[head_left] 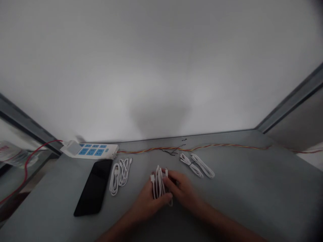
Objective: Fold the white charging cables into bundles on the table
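My left grip [148, 203] and right grip [182, 188] are pressed together around a looped white USB cable [158, 185], held just above the grey desk [234, 191] with its plug ends poking out at the top. Exactly how it is pinched is hidden from view. If my hold slackens, the loops could slide free and tangle, and a loose end could snag. A careless sideways move could catch the coiled white cables [120, 176] on my left or the bundled white cables [197, 165] on my right, mixing them together.
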`<state>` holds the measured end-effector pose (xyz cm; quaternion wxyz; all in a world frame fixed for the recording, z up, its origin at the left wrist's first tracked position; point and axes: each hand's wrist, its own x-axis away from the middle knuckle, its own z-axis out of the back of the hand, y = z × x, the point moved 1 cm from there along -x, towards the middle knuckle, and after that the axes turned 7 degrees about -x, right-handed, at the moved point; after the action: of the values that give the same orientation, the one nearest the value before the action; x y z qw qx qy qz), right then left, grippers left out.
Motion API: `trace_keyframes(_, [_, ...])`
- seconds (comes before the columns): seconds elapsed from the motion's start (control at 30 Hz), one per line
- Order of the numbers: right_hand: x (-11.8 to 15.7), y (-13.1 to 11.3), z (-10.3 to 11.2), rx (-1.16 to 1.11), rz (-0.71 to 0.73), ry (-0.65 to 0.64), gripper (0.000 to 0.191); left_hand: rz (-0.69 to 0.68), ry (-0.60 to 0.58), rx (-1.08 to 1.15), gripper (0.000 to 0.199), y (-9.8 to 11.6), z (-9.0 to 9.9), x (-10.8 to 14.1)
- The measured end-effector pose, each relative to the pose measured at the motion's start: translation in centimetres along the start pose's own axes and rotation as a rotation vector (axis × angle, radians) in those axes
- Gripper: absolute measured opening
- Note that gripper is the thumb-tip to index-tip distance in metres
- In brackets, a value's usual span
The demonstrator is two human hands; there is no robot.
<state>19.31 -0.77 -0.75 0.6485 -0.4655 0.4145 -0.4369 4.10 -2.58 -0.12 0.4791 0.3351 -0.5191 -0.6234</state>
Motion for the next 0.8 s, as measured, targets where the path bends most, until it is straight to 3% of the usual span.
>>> trace_keyframes(0.17, [-0.2, 0.3, -0.1, -0.080, -0.047, -0.067, 0.025, 0.000, 0.026, -0.215, 0.033, 0.2, -0.1, 0.1])
trace_keyframes(0.33, [0.1, 0.6, -0.3, -0.206, -0.065, -0.107, 0.027, -0.170, 0.016, -0.367, 0.049, 0.4, -0.2, 0.4])
trace_keyframes(0.43, [0.3, 0.7, -0.5, -0.288, -0.108, -0.110, 0.032, -0.185, -0.057, -0.411, 0.054, -0.1, -0.3, 0.3])
trace_keyframes(0.6, [0.2, 0.6, -0.4, -0.057, -0.100, -0.080, 0.016, -0.118, -0.160, -0.524, 0.040, -0.9, -0.4, 0.1])
trace_keyframes(0.8, [-0.4, 1.2, 0.4, -0.041, -0.067, 0.055, 0.013, -0.065, 0.026, -0.379, 0.040, -0.3, 0.3, -0.1])
